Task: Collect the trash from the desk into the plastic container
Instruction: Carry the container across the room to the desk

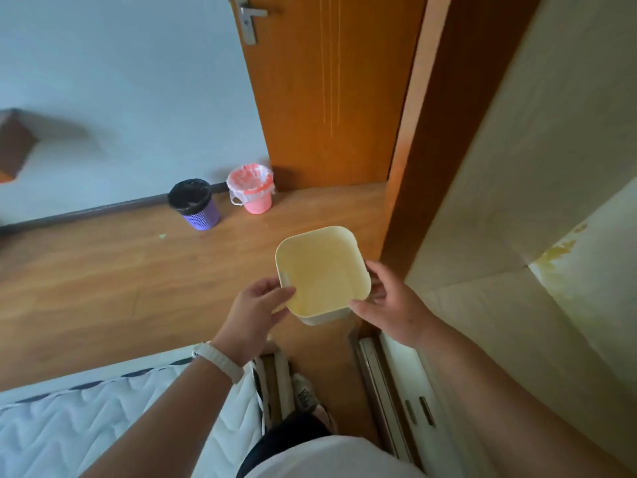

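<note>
Both hands grasp the pale yellow plastic container [324, 270] in the air above the wooden floor [113, 281]: the left hand [256, 310] pinches its left rim, the right hand [389, 305] curls round its right side. Nothing shows inside it. A purple bin [198, 207] and a pink bin [253, 193] stand by the wall.

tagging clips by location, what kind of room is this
Most likely a bedroom: a quilted mattress lies at lower left, a wooden door stands ahead, and a lined purple bin and pink bin sit on the wood floor. The left hand and right hand hold a plastic container.
</note>
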The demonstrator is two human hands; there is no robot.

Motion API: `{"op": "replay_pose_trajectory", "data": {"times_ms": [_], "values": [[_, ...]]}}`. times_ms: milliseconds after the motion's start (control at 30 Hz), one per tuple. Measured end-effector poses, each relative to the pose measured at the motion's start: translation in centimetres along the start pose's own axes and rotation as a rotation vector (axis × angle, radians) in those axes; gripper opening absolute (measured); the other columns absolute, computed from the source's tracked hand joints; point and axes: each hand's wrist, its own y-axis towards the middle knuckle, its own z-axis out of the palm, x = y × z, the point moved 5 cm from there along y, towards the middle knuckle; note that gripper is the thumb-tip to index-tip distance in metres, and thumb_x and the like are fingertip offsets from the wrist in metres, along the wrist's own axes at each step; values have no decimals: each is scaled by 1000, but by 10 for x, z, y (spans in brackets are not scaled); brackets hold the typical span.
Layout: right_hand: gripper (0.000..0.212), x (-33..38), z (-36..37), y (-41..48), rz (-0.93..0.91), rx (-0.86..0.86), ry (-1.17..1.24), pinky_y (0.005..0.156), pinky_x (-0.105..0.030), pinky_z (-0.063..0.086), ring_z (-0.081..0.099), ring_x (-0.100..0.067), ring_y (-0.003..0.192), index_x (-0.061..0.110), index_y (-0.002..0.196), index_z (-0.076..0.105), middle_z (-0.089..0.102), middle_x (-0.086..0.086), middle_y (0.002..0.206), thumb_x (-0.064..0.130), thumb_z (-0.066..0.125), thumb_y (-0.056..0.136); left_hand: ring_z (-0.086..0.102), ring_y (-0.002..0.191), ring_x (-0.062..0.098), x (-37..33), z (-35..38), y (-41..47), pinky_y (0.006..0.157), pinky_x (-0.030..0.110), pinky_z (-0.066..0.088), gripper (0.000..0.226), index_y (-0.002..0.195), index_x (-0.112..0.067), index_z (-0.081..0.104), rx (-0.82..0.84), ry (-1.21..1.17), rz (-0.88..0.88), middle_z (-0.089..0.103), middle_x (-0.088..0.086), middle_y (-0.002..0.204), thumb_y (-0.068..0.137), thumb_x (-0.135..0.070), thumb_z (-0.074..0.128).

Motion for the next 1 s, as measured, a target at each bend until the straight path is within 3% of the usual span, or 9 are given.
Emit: {"op": "replay_pose_trajectory", "data": {"times_ms": [167,300,500,633,700,800,900,1000], "values": [[82,26,25,57,-42,117,-62,95,-40,53,54,-6,117,37,143,34,52,17,132,63,68,74,70,101,29,-14,-43,17,110,55,48,21,101,-8,72,-82,-58,14,76,11,98,81,-12,72],[69,51,42,106,-70,190,-123,94,-38,53,52,-4,114,39,139,34,50,22,127,53,69,81,70,112,35,-30,-73,42,109,57,48,34,106,-8,71,-145,-85,13,76,12,105,74,-20,73],[77,92,71,181,-96,261,-210,98,-36,49,52,-1,114,37,144,32,50,18,131,56,67,78,68,100,26,-55,-120,85,110,56,47,19,113,-4,68,-199,-155,31,70,15,106,94,-5,66],[70,121,94,217,-137,293,-243,93,-26,47,51,4,109,35,144,32,47,26,125,46,68,85,67,98,27,-73,-154,104,110,57,47,18,112,-3,66,-224,-198,48,69,15,105,94,-1,64],[74,133,107,232,-160,301,-243,94,-25,47,51,4,110,33,145,32,47,21,130,46,69,84,67,98,28,-82,-171,109,110,57,46,18,111,-3,65,-240,-215,64,70,11,99,94,1,64],[70,151,127,251,-194,334,-238,96,-25,46,53,4,110,36,142,35,50,20,131,44,71,82,68,95,27,-94,-195,106,110,57,47,24,109,-5,66,-264,-239,105,75,4,90,86,-4,73],[66,174,149,265,-253,384,-237,91,-18,45,53,8,107,35,140,37,52,23,126,38,72,84,68,98,29,-104,-219,100,110,59,45,41,110,-5,67,-305,-276,136,76,5,92,71,-15,74],[68,192,172,285,-308,439,-241,92,-22,46,54,5,108,32,141,38,53,22,127,38,73,83,67,97,30,-109,-243,94,109,59,44,41,109,-5,66,-363,-337,171,74,7,93,70,-14,74]]}}
